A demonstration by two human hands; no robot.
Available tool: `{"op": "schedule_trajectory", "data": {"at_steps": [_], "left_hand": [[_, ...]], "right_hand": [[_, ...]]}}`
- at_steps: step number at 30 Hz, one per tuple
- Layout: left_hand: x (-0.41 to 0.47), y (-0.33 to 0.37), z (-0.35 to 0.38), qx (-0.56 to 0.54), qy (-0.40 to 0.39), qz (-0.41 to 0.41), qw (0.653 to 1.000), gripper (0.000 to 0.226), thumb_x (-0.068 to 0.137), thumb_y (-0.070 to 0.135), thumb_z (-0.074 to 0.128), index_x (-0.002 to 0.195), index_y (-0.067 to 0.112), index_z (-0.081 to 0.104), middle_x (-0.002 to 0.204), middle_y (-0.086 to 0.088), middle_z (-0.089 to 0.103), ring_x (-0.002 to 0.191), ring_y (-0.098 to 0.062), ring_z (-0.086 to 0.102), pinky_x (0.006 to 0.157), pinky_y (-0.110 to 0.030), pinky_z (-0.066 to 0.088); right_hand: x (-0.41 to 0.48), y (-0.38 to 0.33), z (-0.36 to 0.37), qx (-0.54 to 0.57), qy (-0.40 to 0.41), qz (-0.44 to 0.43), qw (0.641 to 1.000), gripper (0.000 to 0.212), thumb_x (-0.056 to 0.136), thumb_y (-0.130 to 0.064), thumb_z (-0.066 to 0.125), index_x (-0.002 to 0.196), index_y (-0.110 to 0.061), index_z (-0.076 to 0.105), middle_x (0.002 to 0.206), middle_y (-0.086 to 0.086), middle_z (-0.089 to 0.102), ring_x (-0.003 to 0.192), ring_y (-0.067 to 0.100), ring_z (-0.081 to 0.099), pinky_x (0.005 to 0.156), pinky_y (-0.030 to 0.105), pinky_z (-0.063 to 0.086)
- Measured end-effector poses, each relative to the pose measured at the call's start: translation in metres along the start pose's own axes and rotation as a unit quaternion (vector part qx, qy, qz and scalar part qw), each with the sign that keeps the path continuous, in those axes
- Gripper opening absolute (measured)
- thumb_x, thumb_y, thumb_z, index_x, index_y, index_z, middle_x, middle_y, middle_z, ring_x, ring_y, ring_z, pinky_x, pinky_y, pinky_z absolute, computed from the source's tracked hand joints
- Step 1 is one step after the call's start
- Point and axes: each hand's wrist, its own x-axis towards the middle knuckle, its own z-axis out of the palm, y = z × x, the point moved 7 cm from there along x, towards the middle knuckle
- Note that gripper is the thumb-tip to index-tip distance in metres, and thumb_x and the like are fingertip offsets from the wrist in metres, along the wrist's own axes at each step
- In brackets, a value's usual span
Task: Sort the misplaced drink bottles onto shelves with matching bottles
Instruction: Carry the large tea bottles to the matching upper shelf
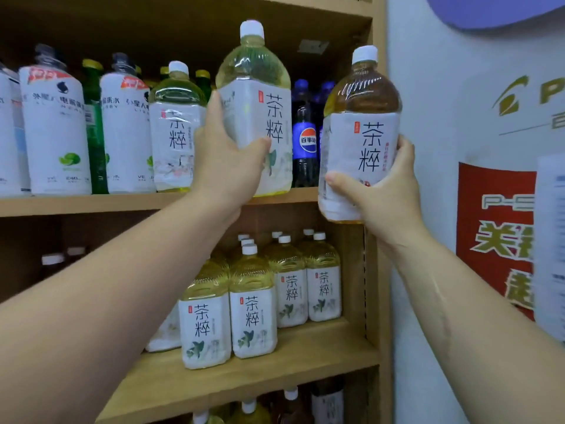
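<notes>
Our left hand (pixel 226 166) grips a pale bottle (pixel 256 111) at the shelf (pixel 91 205) edge; our right hand (pixel 388 191) grips an amber bottle (pixel 363 130) by the wall (pixel 428 117).

Left hand (pixel 227 166), right hand (pixel 385 191), both aloft

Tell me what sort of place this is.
Likely a small shop or a drinks stockroom: wooden shelves hold rows of matching tea bottles, cola bottles stand on the upper shelf, and a red poster hangs on the wall.

head cam; faces forward; close to wooden shelves (pixel 159 201); single view
</notes>
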Motion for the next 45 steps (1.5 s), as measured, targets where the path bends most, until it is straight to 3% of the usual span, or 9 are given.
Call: {"op": "schedule_trajectory", "data": {"at_steps": [5,10,13,17,22,26,32,36,45], "left_hand": [[-0.068,0.01,-0.014,-0.095,-0.037,-0.027,0.994,0.064,0.092,0.006,0.072,0.14,0.037,0.044,0.118,0.005,0.067,0.1,-0.008,0.074,0.076,-0.028,0.062],[-0.151,-0.034,-0.027,-0.087,-0.08,-0.074,0.99,0.085,0.076,0.018,0.08,0.152,0.03,0.043,0.132,-0.005,0.066,0.119,-0.019,0.068,0.093,-0.043,0.059],[-0.208,-0.074,-0.031,-0.109,-0.109,-0.142,0.978,0.095,0.07,0.023,0.083,0.154,0.031,0.041,0.136,-0.003,0.065,0.126,-0.025,0.063,0.099,-0.052,0.055],[-0.292,-0.114,-0.029,-0.155,-0.137,-0.252,0.945,0.082,0.069,0.009,0.079,0.145,0.025,0.052,0.127,-0.002,0.072,0.12,-0.025,0.067,0.086,-0.036,0.06],[-0.369,-0.156,-0.031,-0.188,-0.173,-0.365,0.895,0.08,0.069,0.007,0.082,0.142,0.024,0.054,0.129,-0.006,0.071,0.118,-0.026,0.068,0.083,-0.034,0.06],[-0.402,-0.183,-0.039,-0.162,-0.193,-0.42,0.872,0.095,0.064,0.019,0.088,0.15,0.028,0.047,0.132,-0.006,0.069,0.127,-0.027,0.062,0.089,-0.039,0.059],[-0.429,-0.219,-0.058,-0.112,-0.177,-0.475,0.855,0.088,0.067,0.011,0.085,0.146,0.031,0.051,0.133,-0.005,0.067,0.124,-0.027,0.063,0.089,-0.046,0.06],[-0.437,-0.244,-0.068,-0.096,-0.154,-0.491,0.852,0.09,0.06,0.023,0.087,0.143,0.032,0.055,0.134,-0.007,0.066,0.123,-0.029,0.064,0.093,-0.056,0.058],[-0.442,-0.28,-0.059,-0.108,-0.15,-0.489,0.852,0.069,0.07,0.007,0.076,0.131,0.037,0.064,0.127,-0.003,0.07,0.116,-0.027,0.068,0.079,-0.043,0.063]], "right_hand": [[-0.066,0.029,-0.03,0.011,-0.014,0.059,0.998,0.097,0.063,-0.03,0.094,0.142,-0.026,0.039,0.126,-0.013,0.064,0.112,0.004,0.066,0.094,0.037,0.059],[-0.138,0.058,-0.053,0.0,-0.03,0.115,0.993,0.096,0.058,-0.029,0.093,0.141,-0.027,0.043,0.124,-0.014,0.067,0.113,0.006,0.068,0.095,0.044,0.059],[-0.184,0.071,-0.064,-0.006,-0.048,0.143,0.989,0.095,0.054,-0.028,0.093,0.135,-0.039,0.044,0.121,-0.023,0.067,0.112,0.003,0.067,0.094,0.04,0.058],[-0.253,0.109,-0.072,-0.002,-0.076,0.216,0.973,0.096,0.055,-0.018,0.092,0.137,-0.027,0.043,0.12,-0.017,0.069,0.111,0.008,0.069,0.09,0.042,0.06],[-0.339,0.163,-0.072,-0.021,-0.108,0.301,0.947,0.094,0.061,0.01,0.091,0.134,-0.027,0.044,0.11,-0.02,0.068,0.102,-0.001,0.067,0.075,0.017,0.058],[-0.391,0.204,-0.073,-0.041,-0.136,0.359,0.922,0.1,0.061,0.004,0.094,0.14,-0.027,0.042,0.121,-0.012,0.064,0.105,-0.004,0.064,0.075,0.022,0.059],[-0.434,0.259,-0.06,-0.061,-0.163,0.403,0.899,0.102,0.063,-0.005,0.096,0.141,-0.034,0.038,0.127,-0.008,0.061,0.118,0.013,0.06,0.085,0.028,0.056],[-0.446,0.287,-0.05,-0.091,-0.168,0.413,0.89,0.103,0.062,-0.014,0.098,0.136,-0.048,0.034,0.128,-0.013,0.058,0.119,0.009,0.057,0.091,0.034,0.058],[-0.43,0.341,-0.027,-0.186,-0.085,0.389,0.898,0.112,0.061,-0.034,0.097,0.148,-0.043,0.028,0.13,-0.008,0.052,0.118,0.01,0.053,0.086,0.032,0.057]]}}
